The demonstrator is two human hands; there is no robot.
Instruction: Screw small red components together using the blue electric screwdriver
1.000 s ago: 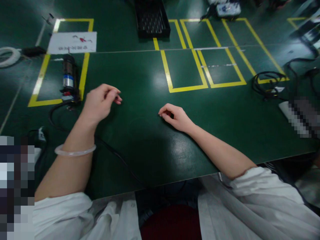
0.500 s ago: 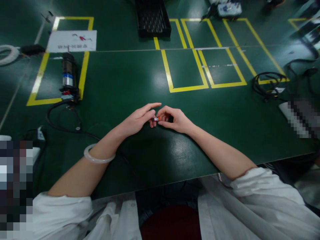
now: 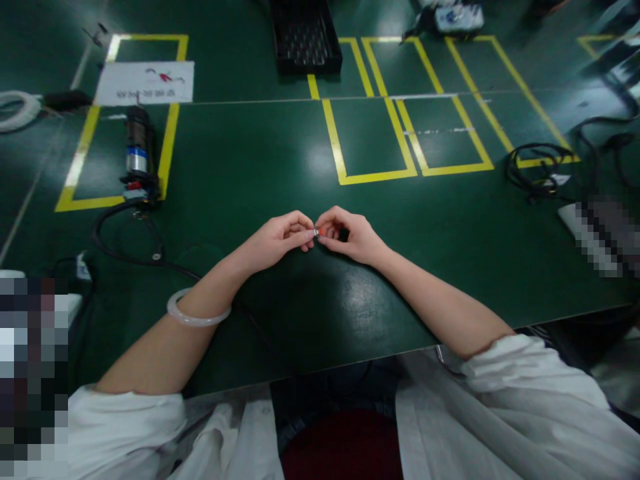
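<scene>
Nearest us, we see two white sleeves (image 3: pixel 127 430) pushed up the forearms, and a pale bracelet (image 3: pixel 197 322) around the left one. A black cable (image 3: pixel 183 269) lies on the green counter (image 3: pixel 240 153) and passes beneath that same arm. Beyond it, we find the left hand (image 3: pixel 275 240) and the right hand (image 3: pixel 357 237) meeting fingertip to fingertip over the counter. Between them is a small orange-and-silver piece (image 3: pixel 318 232): the left hand pinches its silvery end, and the right hand grips its orange end; its finer details are too small for us to tell. Farther off to the right, we see a coiled dark cable (image 3: pixel 511 167). To the left, a dark cylindrical device (image 3: pixel 137 150) with a blue-and-silver band lies within a yellow tape outline (image 3: pixel 171 140). Behind it, we have a white printed sign (image 3: pixel 125 83), and, farther still, a black tray (image 3: pixel 310 67).
</scene>
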